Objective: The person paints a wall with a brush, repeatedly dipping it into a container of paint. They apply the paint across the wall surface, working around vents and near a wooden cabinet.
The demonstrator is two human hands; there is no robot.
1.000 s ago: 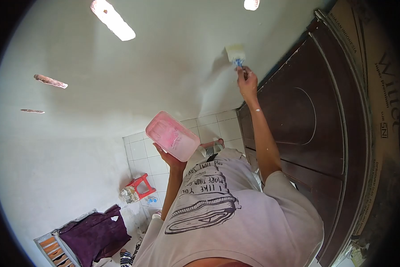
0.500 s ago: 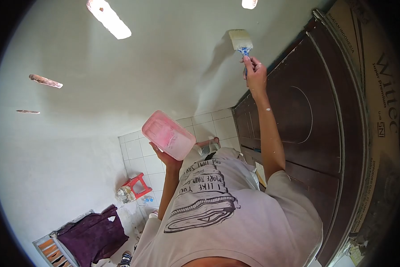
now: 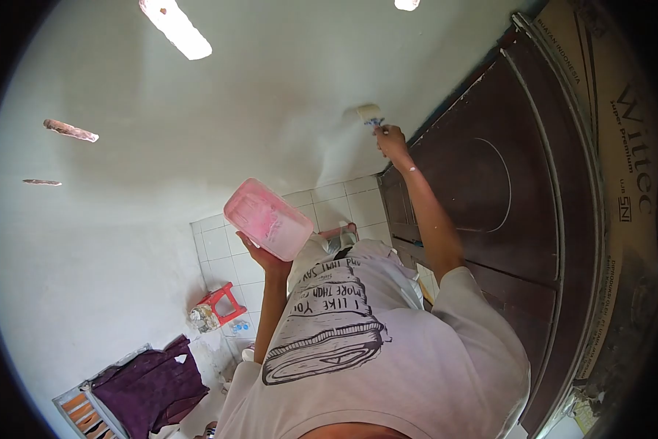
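Observation:
My right hand (image 3: 392,143) grips the blue-and-white handle of a flat paintbrush (image 3: 371,113). The pale bristles lie against the light-coloured wall (image 3: 263,95), close beside the dark door. In front of my body my left hand (image 3: 264,256) supports a pink plastic tub (image 3: 269,219) from below and the side. White paint coats part of the tub's inside, and its opening is tilted up toward me. White specks dot my right wrist.
A dark brown door (image 3: 461,190) stands on the right, with a large printed cardboard sheet (image 3: 629,183) beyond it. On the tiled floor (image 3: 223,245) is a red plastic stool (image 3: 225,304). Purple cloth (image 3: 150,384) hangs at lower left. Bright openings (image 3: 175,29) pierce the wall.
My right hand has drawn the paintbrush down along the wall, toward my body and a little left. The tub has shifted slightly left in my left hand as the view moved.

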